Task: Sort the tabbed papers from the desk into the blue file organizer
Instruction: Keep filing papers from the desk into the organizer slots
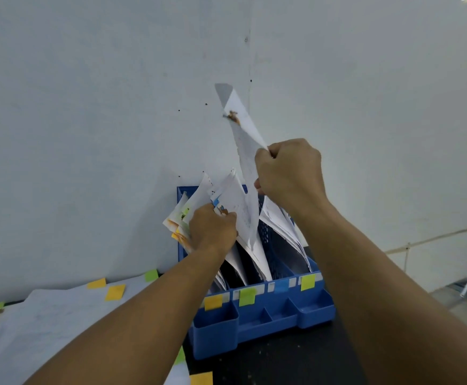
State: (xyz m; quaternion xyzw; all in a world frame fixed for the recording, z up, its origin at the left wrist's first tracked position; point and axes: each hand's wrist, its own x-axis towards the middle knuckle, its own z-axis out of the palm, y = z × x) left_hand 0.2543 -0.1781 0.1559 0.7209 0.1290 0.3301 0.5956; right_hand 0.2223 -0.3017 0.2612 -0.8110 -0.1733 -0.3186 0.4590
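The fingers of the right hand (289, 173) are curled tight around the near edge of a sheet of paper (245, 151), which stands tall and twisted above the blue file organizer (268, 320), its lower end reaching down into one of the middle slots. The left hand (213, 232) has its fingers bent onto a bundle of papers (226, 198) already standing in the organizer, pushing them to the left (whether the fingers actually close round the bundle or only press on it cannot be told from here). A blue tab (215, 202) shows on that bundle just above the knuckles.

More papers (285, 226) lean in the right-hand slot. Along the organizer's front rail sit coloured labels: a yellow label (213, 302), a green label (247, 296), a blue label (281, 285) and a yellow-green label (308, 282).

The organizer stands on a dark desk (282, 365) against a pale wall (88, 107). To the left lies a spread of tabbed papers (49, 318) with yellow and green tabs at their edges
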